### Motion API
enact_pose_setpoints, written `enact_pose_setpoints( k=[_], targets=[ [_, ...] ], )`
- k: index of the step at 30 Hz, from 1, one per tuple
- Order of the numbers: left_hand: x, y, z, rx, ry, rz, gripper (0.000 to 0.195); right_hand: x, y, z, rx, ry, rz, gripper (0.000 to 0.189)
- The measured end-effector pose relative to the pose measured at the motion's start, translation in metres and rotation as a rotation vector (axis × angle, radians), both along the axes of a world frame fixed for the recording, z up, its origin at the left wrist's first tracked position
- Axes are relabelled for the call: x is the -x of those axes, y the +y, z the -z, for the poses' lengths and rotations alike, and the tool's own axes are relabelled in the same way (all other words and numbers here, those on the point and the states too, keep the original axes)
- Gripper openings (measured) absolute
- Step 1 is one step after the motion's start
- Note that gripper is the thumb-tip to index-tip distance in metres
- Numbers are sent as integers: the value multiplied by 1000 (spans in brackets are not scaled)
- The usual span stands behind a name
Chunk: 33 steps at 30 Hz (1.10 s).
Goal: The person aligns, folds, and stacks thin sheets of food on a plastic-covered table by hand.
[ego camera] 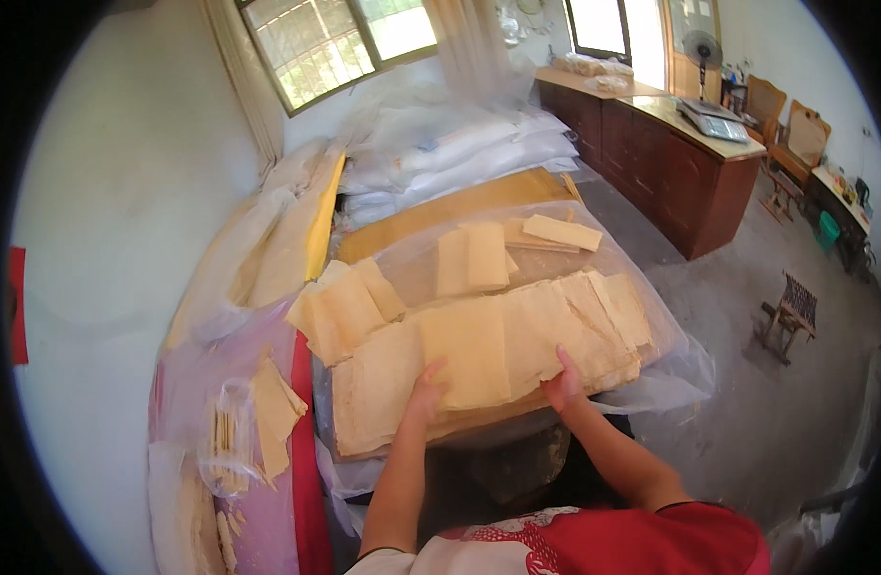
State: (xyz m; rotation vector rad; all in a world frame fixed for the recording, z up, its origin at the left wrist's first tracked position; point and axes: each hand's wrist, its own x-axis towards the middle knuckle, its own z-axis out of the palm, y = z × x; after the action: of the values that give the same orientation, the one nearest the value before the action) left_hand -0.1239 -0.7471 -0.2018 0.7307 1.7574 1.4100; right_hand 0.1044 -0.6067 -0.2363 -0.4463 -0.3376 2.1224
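Thin tan sheets (463, 352), dry and brittle-looking, lie overlapped in a long stack across the front of a plastic-covered table. My left hand (429, 388) grips the near left part of a sheet on top, thumb above and fingers partly hidden. At the sheet's near right edge, my right hand (564, 382) has its thumb up and its other fingers underneath, out of sight. Ragged sheets (343, 313) rest at the stack's back left. Behind the stack lie smaller folded pieces (486, 255) and a narrow strip (563, 232).
At the left, a plastic bag of upright sheets (228, 438) stands beside broken pieces (274, 417). White sacks (469, 158) are piled beyond the table. A brown counter (656, 165) holds a weighing scale (714, 121). A small stool (789, 313) stands on the floor at right.
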Motion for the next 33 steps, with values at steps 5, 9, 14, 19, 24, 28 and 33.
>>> enact_pose_setpoints(
  k=[5, 9, 14, 19, 24, 28, 33],
  targets=[
    [-2, -8, 23, 24, 28, 24, 53, 5, 21, 4, -276, -607, -56, 46],
    [-5, -6, 25, -83, 115, -9, 54, 32, -11, -25, -1615, -1181, 239, 49],
    [6, -7, 57, -120, -35, -7, 58, 61, -42, 6, -2089, -1479, 119, 55],
    [-34, -3, 5, -13, 643, -112, 52, 50, -35, 9, -2014, -1572, -32, 57],
    [-27, 12, 38, -206, 1263, -65, 44, 53, -40, -11, -2032, -1550, -173, 58],
    [-41, 20, 64, -276, 1160, -11, 41, 55, -21, -74, -1932, -1556, -620, 58],
    [-61, 13, 41, -160, 1208, 33, 44, 76, 17, -45, -2121, -1469, -47, 55]
  ],
)
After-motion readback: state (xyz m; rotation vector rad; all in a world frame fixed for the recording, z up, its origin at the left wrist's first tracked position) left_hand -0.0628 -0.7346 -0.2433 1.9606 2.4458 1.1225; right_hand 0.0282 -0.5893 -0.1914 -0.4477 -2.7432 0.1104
